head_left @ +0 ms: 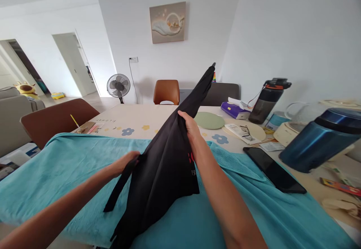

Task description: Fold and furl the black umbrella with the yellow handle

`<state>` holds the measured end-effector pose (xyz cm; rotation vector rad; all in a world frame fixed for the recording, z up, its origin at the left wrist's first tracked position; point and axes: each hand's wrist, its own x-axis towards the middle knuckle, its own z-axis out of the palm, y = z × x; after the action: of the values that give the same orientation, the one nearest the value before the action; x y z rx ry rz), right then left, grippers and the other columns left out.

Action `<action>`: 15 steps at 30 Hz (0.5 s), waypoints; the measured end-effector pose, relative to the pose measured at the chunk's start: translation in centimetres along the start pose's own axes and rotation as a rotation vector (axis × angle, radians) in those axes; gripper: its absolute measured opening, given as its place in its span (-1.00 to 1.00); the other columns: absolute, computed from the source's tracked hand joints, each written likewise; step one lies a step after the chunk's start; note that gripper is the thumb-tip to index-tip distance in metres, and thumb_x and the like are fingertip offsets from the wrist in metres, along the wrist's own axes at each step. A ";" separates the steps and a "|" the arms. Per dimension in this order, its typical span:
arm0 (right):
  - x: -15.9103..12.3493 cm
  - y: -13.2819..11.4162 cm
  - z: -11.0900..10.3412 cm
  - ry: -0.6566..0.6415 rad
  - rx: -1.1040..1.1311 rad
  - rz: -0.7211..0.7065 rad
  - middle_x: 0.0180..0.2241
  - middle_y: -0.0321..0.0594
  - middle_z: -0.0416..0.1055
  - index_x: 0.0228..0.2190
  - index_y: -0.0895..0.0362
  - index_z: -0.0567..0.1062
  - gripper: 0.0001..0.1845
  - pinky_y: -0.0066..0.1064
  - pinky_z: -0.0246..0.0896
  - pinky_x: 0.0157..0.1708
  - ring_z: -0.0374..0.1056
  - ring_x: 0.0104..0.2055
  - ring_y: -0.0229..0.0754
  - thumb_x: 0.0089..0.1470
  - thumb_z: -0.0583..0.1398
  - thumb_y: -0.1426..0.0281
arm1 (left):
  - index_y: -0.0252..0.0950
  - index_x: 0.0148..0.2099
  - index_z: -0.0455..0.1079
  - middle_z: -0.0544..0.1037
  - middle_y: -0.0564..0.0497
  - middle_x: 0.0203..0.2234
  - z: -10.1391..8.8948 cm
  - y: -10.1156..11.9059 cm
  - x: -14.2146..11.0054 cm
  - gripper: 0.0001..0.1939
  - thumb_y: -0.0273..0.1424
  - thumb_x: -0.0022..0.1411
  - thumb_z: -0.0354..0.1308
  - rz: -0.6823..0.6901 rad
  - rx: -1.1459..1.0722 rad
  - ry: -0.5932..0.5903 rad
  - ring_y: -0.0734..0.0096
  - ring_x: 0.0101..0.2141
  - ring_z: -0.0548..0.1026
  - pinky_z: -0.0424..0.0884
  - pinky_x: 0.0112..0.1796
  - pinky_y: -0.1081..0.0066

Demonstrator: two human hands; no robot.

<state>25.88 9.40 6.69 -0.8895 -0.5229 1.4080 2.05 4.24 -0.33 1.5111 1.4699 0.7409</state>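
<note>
A black umbrella (160,170) is partly furled, its loose canopy spread towards me. Its tip slants up and away to the right. My right hand (188,125) is closed on the canopy's right side, about midway along. At the left edge of the canopy, my left hand (126,162) is closed on the umbrella's strap (116,194), whose loose end hangs below. Red and white print shows near the canopy's right edge. Under the umbrella a turquoise blanket (84,158) covers the near part of the table. The umbrella's handle is out of sight.
On the right are a black phone (275,169), a blue thermos (318,140), a dark water bottle (266,102), glasses (246,131) and a purple tissue pack (235,110). A green round mat (209,120) lies beyond my right hand. Brown chairs and a fan (118,85) stand behind.
</note>
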 end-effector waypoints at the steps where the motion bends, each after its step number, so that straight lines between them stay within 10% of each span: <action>1: 0.1 0.0 -0.1 -0.002 -0.002 0.001 -0.59 -0.27 0.45 -0.49 0.17 0.48 -0.87 -0.38 0.35 -0.47 0.38 -0.49 -0.18 -0.17 0.27 0.37 | -0.28 -0.57 0.35 0.37 0.09 -0.70 -0.5 0.7 0.4 -0.94 -0.46 -0.15 0.06 0.031 0.026 0.041 0.40 -0.61 0.34 0.27 -0.51 0.39; 7: 0.3 -0.1 -0.5 -0.039 -0.076 -0.046 -0.59 -0.28 0.45 -0.47 0.16 0.49 -0.79 -0.37 0.34 -0.47 0.38 -0.49 -0.17 -0.19 0.28 0.29 | -0.21 -0.29 0.34 0.47 0.05 -0.36 -1.3 6.2 -1.1 -0.78 -0.51 0.00 -0.05 0.415 0.023 0.594 0.34 -0.25 0.45 0.32 -0.16 0.31; 11: 0.0 -0.1 -0.3 -0.025 -0.099 -0.050 -0.58 -0.29 0.46 -0.46 0.16 0.49 -0.77 -0.40 0.34 -0.45 0.37 -0.49 -0.20 -0.20 0.27 0.27 | -0.15 0.03 0.27 0.36 0.02 0.02 4.1 6.9 -3.5 -0.66 -0.34 0.21 -0.09 0.607 0.091 0.144 0.32 0.03 0.31 0.20 0.06 0.29; 15: -0.7 -0.5 0.0 -0.019 -0.148 -0.101 -0.62 -0.28 0.44 -0.49 0.17 0.48 -0.80 -0.41 0.32 -0.48 0.36 -0.52 -0.20 -0.19 0.25 0.30 | -0.21 0.24 0.03 0.03 0.04 0.24 7.1 6.9 -3.9 -0.47 -0.21 0.26 -0.13 0.479 0.011 -0.103 0.33 0.24 -0.07 -0.16 0.21 0.33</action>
<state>26.13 8.78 7.25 -0.9551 -0.6845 1.2996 10.96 -0.30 3.25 1.9080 1.0434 0.9162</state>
